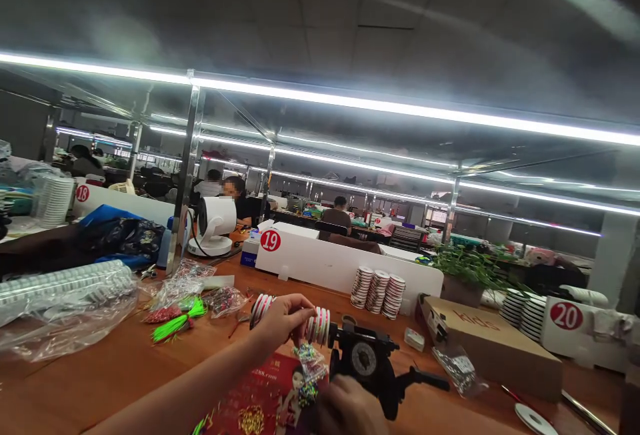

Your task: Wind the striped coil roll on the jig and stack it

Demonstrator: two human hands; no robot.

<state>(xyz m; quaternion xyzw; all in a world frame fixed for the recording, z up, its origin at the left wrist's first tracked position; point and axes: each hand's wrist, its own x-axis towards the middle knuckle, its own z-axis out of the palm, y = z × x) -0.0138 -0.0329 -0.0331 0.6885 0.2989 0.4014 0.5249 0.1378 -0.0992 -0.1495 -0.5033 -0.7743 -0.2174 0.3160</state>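
Note:
My left hand [284, 318] reaches over the worktable with thumb and fingers pinched together beside a row of white-and-pink striped discs [319, 326], which look like line spools. What lies in the pinch is hidden. More striped discs [262, 308] show behind that hand. The right-hand row adjoins a black machine [364, 360] with a round dial and a handle at its right side. Low in the view, my right hand [353, 407] is smeared by motion in front of the machine. Below my left hand are small bags of coloured beads [309, 365] on a red printed sheet [267, 388].
Stacks of white discs [380, 291] stand before a white divider [325, 258]. A cardboard box [495, 338] and a plastic bag [457, 369] are to the right. Green strands [180, 320], a wrapped disc roll [65, 288] and a white fan [217, 221] lie leftward. People sit farther back.

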